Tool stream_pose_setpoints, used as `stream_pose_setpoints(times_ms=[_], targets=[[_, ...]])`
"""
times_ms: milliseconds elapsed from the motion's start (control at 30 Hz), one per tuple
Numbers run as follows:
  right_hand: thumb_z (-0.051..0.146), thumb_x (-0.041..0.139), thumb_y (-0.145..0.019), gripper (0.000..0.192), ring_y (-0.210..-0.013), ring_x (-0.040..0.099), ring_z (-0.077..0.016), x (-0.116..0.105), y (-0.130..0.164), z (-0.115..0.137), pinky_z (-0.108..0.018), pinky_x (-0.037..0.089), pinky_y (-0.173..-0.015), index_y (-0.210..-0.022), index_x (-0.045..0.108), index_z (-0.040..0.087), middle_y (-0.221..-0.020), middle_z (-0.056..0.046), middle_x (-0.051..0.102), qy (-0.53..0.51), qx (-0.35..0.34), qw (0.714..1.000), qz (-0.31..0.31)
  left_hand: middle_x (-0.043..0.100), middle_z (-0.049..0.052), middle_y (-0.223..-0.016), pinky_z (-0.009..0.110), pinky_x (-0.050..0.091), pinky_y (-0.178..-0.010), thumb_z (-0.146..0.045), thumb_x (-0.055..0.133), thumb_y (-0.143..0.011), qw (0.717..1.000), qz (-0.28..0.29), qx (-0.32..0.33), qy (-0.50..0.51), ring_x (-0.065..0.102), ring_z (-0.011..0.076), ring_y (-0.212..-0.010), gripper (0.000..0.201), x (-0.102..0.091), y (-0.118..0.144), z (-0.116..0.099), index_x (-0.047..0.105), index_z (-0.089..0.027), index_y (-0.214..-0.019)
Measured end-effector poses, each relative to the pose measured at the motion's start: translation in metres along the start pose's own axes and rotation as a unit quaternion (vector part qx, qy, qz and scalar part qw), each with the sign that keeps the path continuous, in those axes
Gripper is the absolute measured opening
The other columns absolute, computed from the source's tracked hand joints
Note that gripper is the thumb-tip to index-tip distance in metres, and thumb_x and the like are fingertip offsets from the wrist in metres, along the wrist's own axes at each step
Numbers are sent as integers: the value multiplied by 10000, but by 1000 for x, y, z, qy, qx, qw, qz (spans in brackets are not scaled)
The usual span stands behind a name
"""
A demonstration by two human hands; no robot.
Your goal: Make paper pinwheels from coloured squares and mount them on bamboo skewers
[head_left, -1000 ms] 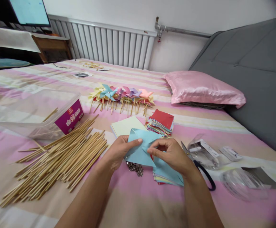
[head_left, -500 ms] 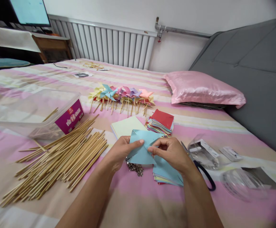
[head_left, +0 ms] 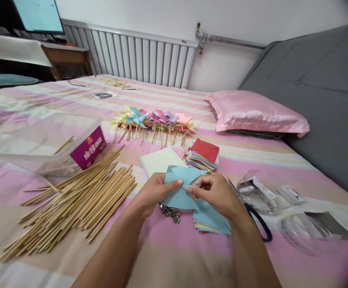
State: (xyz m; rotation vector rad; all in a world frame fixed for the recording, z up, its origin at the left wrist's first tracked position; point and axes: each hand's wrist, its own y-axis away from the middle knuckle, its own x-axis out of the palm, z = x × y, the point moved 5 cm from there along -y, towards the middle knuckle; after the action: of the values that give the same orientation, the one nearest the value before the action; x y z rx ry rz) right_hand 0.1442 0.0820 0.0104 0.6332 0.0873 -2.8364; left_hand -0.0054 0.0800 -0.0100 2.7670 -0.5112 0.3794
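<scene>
A square of blue paper (head_left: pixel 178 196) with slits running in from its corners is held up between both hands. My left hand (head_left: pixel 159 191) grips its left side, thumb flat on the front near the middle. My right hand (head_left: pixel 214 194) pinches a corner flap on the right side, fingers bent; the fingertips partly hide it. Below the paper lies a heap of small metal pins (head_left: pixel 171 213). Under my right hand sits a stack of blue and other coloured paper (head_left: pixel 210 218). Behind are a pale yellow paper pile (head_left: pixel 160 158) and a red-topped stack (head_left: pixel 204 150).
Many wooden sticks (head_left: pixel 81 200) lie at left beside a clear plastic box (head_left: pixel 42 136). Finished paper pinwheels (head_left: pixel 153 118) rest farther back. Scissors (head_left: pixel 258 222) and clear plastic packaging (head_left: pixel 256 194) are at right, and a pink pillow (head_left: pixel 258 110) lies by the grey headboard (head_left: pixel 318 76).
The blue paper has shifted and tilted slightly in my hands, its top edge a little lower. Both hands keep their hold, and the surroundings stay put.
</scene>
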Motion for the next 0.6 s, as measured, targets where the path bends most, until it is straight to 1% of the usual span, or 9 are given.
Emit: stream_pose_setpoints(times_ms=[100,200,333,400,467,500,567,600], targets=[[426,704,-706,296,-501,540,-122,0,0,-1,-232,402,-488,-604,630,158,-534,-8,611,-32,9,999,-2,710,78,-701,249,470,-598,-381,747,-670,1000,-5,6,3,616,158,-606,308,-1,0,0,724,-100,-795],[434,736,-673,286,-571,572,-135,-3,0,-2,-243,434,-537,-683,651,161,-616,-14,641,-88,8,996,-24,718,77,-723,260,484,-633,-371,752,-666,999,-28,25,13,627,166,-638,308,-4,-1,-3,731,-108,-826],[407,768,-647,293,-764,624,-170,-13,-1,-4,-266,482,-649,-764,625,179,-826,-44,677,-161,-15,980,-115,725,78,-756,259,488,-646,-361,774,-636,994,-97,50,11,635,175,-674,316,-11,-1,-8,735,-112,-827],[386,764,-660,302,-867,628,-194,-17,-1,-6,-287,494,-695,-818,600,188,-925,-65,674,-168,-36,973,-156,725,76,-762,262,490,-664,-360,778,-628,992,-110,56,8,639,181,-701,324,-13,-1,-8,734,-113,-833],[368,747,-686,321,-947,613,-215,-21,0,-3,-314,495,-733,-908,588,200,-1000,-79,661,-138,-77,968,-196,722,69,-758,271,492,-683,-375,763,-641,993,-101,58,-3,641,187,-718,328,-13,-3,-7,730,-116,-840],[360,738,-699,342,-973,603,-222,-23,1,0,-330,491,-753,-964,585,207,-1031,-80,653,-106,-101,965,-217,718,64,-748,273,490,-676,-390,747,-655,993,-95,60,-19,639,187,-710,327,-12,-4,-6,727,-117,-834],[341,727,-715,403,-1004,581,-225,-25,5,10,-359,473,-803,-1071,577,227,-1094,-74,635,-20,-144,957,-250,709,50,-713,270,479,-628,-412,696,-699,988,-99,76,-91,630,185,-665,312,-13,-5,-5,721,-116,-794],[327,723,-722,423,-1011,571,-224,-25,8,16,-369,460,-830,-1108,575,237,-1115,-67,628,27,-165,952,-257,702,43,-689,266,468,-601,-409,664,-727,978,-110,95,-151,623,183,-640,300,-13,-6,-6,719,-116,-768]])
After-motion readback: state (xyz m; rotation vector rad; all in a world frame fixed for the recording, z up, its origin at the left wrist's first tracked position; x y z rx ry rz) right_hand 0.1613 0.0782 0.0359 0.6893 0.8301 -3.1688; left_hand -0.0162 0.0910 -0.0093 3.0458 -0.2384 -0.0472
